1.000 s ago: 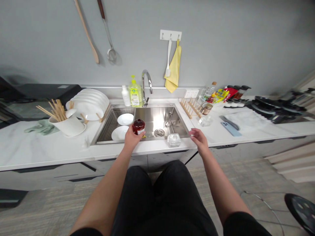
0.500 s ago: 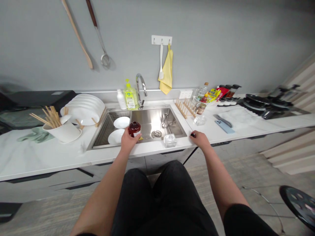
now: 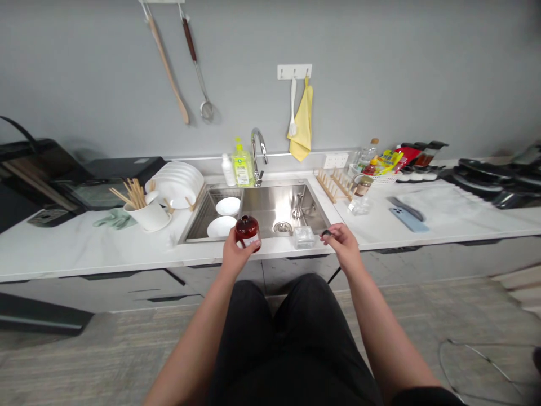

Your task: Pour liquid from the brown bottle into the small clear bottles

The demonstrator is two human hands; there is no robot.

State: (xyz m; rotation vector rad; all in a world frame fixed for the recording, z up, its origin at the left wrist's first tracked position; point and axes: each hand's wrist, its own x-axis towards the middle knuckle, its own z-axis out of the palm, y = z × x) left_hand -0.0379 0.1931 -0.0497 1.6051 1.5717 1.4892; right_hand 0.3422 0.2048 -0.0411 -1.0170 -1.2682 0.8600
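My left hand (image 3: 237, 255) is wrapped round a dark red-brown bottle (image 3: 247, 230) with a pale label, held upright at the front edge of the sink (image 3: 274, 211). The bottle's short neck has no cap on it. Between the fingertips of my right hand (image 3: 345, 245) is a small black cap (image 3: 326, 232), just over the counter's front edge. A clear plastic box (image 3: 304, 237) stands on the sink's front rim between my two hands, nearer the right one.
White bowls (image 3: 222, 227) sit in the sink's left rack, below the faucet (image 3: 257, 155). Stacked plates (image 3: 177, 183) and a chopstick holder (image 3: 149, 217) stand left. To the right are a wooden rack (image 3: 336, 185), a jar (image 3: 362, 186), a phone (image 3: 408, 220) and pans (image 3: 482, 175).
The view has swung left. My right hand has lifted the black cap off the counter and come closer to the clear box. The bottle, still in my left hand, has shifted slightly right.
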